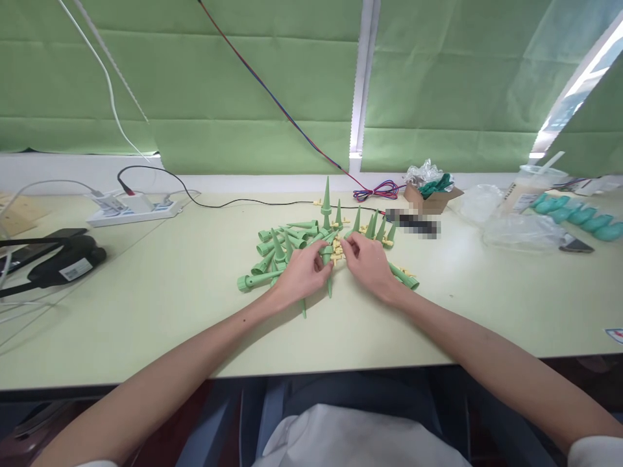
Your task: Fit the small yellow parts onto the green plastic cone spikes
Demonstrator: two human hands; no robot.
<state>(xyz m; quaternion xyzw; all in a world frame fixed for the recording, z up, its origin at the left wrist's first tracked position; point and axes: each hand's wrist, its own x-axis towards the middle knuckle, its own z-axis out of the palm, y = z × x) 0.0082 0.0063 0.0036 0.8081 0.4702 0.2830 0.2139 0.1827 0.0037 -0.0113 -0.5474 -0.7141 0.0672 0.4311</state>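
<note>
A heap of green cone-shaped plastic spikes (285, 250) lies on the pale green table (160, 305), some flat, several standing upright (326, 204). Small yellow plastic pieces (337, 250) are scattered among them. My left hand (304, 272) is closed round a green spike (328, 272) whose tip points down toward me. My right hand (370, 263) pinches at the yellow pieces right beside the left hand's fingertips; what it holds is too small to make out.
A white power strip (134, 209) with cables sits at the back left, a black device (65, 259) at the far left. A cardboard box (431, 194), plastic bags (518, 227) and teal parts (579, 217) lie at the back right. Red-blue wires (374, 191) hang down behind.
</note>
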